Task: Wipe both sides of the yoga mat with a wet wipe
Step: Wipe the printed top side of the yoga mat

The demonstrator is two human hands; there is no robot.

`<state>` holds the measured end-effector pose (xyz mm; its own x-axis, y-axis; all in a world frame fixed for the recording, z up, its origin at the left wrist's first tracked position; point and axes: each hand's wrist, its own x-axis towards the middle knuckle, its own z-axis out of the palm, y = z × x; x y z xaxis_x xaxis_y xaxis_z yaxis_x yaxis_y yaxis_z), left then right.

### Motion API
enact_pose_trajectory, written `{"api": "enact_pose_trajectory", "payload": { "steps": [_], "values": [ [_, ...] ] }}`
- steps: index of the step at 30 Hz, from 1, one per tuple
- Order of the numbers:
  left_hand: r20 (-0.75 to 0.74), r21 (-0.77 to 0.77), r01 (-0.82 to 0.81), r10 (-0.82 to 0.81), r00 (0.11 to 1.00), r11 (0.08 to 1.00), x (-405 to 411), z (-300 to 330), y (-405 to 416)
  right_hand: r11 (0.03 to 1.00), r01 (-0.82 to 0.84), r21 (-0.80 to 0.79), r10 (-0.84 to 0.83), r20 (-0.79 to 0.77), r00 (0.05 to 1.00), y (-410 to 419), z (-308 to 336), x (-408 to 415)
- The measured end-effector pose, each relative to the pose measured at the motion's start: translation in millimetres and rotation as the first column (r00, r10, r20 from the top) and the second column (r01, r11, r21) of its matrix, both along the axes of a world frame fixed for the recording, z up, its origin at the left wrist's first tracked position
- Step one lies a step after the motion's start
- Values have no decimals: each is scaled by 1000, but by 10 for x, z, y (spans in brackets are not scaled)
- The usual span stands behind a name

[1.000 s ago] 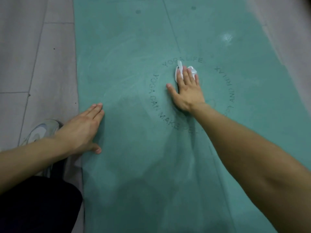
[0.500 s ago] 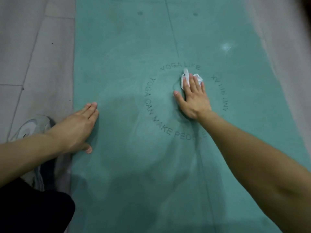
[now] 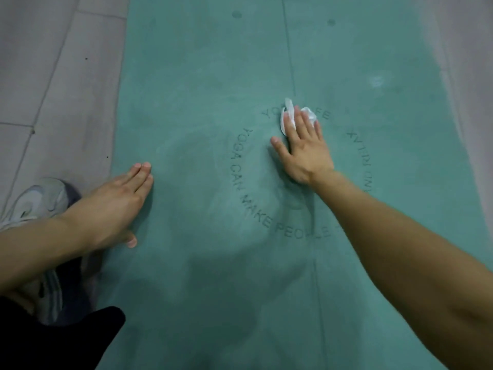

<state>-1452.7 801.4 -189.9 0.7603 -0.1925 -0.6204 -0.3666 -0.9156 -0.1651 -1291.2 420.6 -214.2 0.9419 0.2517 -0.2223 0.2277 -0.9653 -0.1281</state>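
1. While the teal yoga mat (image 3: 213, 89) fills the centre of the frame from top to bottom, we see grey floor tiles (image 3: 53, 76) along its left and a paler strip of floor at the upper right.
2. We see a grey sneaker (image 3: 40, 198) at the lower left, half covered by the left forearm, with dark clothing (image 3: 53, 340) below it.
3. Our left hand (image 3: 114, 204) lies flat on the mat's left edge, fingers straight and together.
4. Our right hand (image 3: 304, 148) presses the white wet wipe (image 3: 289, 116) onto the mat, right of centre, fingers extended.
5. Hand and wipe cover part of the printed ring of letters (image 3: 240, 180); its right side is blurred.
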Motion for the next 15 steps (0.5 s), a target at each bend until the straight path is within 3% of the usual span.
{"api": "enact_pose_trajectory", "payload": {
  "steps": [1, 3, 6, 8, 9, 11, 13, 15],
  "values": [
    [-9, 4, -2, 2, 1000, 1000, 0, 10, -3, 1000, -16, 6, 16, 12, 1000, 139, -40, -149],
    [-2, -37, -33, 33, 999, 999, 6, 140, -84, 959, -278, 61, 277, 37, 960, 452, -47, -737],
    [-20, -88, -54, 52, 998, 995, 10, 189, -119, 665, -732, 147, 741, -4, 672, 603, -30, -1553],
    [-21, -104, -60, 58, 998, 993, 14, 220, -143, 575, -809, 122, 816, -11, 579, 487, -26, -1495],
    [-22, -96, -55, 53, 998, 994, 15, 227, -161, 610, -789, 76, 791, 6, 612, 418, -26, -1324],
    [-19, -85, -52, 51, 999, 995, 15, 241, -202, 792, -610, 10, 609, 27, 792, 288, -26, -843],
    [-18, -82, -61, 60, 998, 995, 13, 247, -222, 962, -273, -5, 273, 15, 962, 164, 18, -375],
    [-6, -83, -56, 55, 998, 995, 12, 252, -221, 999, 11, 42, -10, -9, 1000, 255, 10, -227]
  ]
}}
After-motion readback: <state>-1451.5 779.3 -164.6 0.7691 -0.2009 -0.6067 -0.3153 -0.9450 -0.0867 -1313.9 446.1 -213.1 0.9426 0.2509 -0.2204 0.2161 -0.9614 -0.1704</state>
